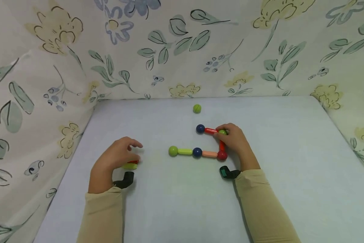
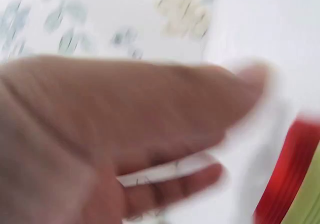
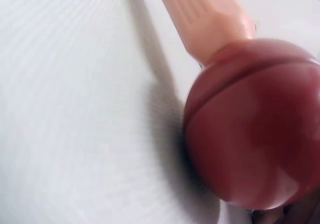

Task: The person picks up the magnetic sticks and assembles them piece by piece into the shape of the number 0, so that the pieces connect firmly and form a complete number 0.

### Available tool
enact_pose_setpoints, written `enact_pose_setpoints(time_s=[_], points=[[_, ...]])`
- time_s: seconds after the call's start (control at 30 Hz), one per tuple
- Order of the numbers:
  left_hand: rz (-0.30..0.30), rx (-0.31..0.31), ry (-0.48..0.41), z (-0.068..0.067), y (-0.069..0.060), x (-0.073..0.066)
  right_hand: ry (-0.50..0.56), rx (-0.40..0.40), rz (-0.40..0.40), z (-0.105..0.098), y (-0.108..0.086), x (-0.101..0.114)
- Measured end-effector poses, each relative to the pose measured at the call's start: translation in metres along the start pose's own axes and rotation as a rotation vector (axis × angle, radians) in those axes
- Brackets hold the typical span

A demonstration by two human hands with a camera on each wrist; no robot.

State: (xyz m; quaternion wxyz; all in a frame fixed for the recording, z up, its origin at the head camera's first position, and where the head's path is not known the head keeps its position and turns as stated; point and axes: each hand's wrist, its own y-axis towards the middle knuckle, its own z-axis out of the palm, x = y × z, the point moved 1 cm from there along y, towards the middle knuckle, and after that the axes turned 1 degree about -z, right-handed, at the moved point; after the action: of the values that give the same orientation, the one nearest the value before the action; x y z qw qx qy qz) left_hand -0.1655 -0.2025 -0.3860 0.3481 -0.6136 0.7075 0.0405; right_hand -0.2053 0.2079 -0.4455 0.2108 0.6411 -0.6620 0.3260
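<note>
My right hand (image 1: 234, 136) pinches a green ball (image 1: 222, 132) between thumb and fingers. A red rod (image 1: 211, 130) joins that ball to a dark blue ball (image 1: 200, 129); another red rod (image 1: 222, 146) leads down to a dark red ball (image 1: 222, 155). From there a peach rod (image 3: 207, 17), a second blue ball (image 1: 197, 152), a lime rod (image 1: 185, 152) and a green end ball (image 1: 173, 151) run leftward. My left hand (image 1: 116, 153) hovers with loosely bent fingers, holding nothing, by a loose red rod (image 2: 292, 169) and a lime rod (image 1: 129, 166), both partly hidden.
A loose green ball (image 1: 197, 108) lies near the back edge of the white table (image 1: 182, 202). Floral cloth (image 1: 175, 67) hangs behind the table and along its sides. Dark wrist cameras (image 1: 229, 172) sit low beside both wrists.
</note>
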Motion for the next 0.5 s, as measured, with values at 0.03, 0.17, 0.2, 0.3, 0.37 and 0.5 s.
enact_pose_setpoints(time_s=[0.03, 0.17, 0.2, 0.3, 0.37, 0.5], points=[[-0.026, 0.014, 0.012, -0.003, -0.003, 0.007, -0.005, 0.001, 0.000, 0.000, 0.000, 0.000], [-0.063, 0.060, 0.015, -0.010, -0.008, 0.028, -0.007, -0.005, 0.015, 0.000, -0.001, 0.000], [-0.065, 0.063, 0.016, -0.010, -0.008, 0.031, -0.007, -0.006, 0.018, 0.000, -0.001, 0.000], [-0.078, 0.063, 0.010, -0.009, -0.007, 0.036, -0.003, -0.005, 0.022, 0.001, 0.000, -0.001], [-0.101, 0.061, 0.004, -0.008, -0.005, 0.037, -0.008, -0.001, 0.017, 0.001, 0.000, 0.000], [-0.133, 0.029, -0.007, -0.003, 0.002, 0.035, -0.010, 0.009, 0.011, 0.004, 0.000, 0.003]])
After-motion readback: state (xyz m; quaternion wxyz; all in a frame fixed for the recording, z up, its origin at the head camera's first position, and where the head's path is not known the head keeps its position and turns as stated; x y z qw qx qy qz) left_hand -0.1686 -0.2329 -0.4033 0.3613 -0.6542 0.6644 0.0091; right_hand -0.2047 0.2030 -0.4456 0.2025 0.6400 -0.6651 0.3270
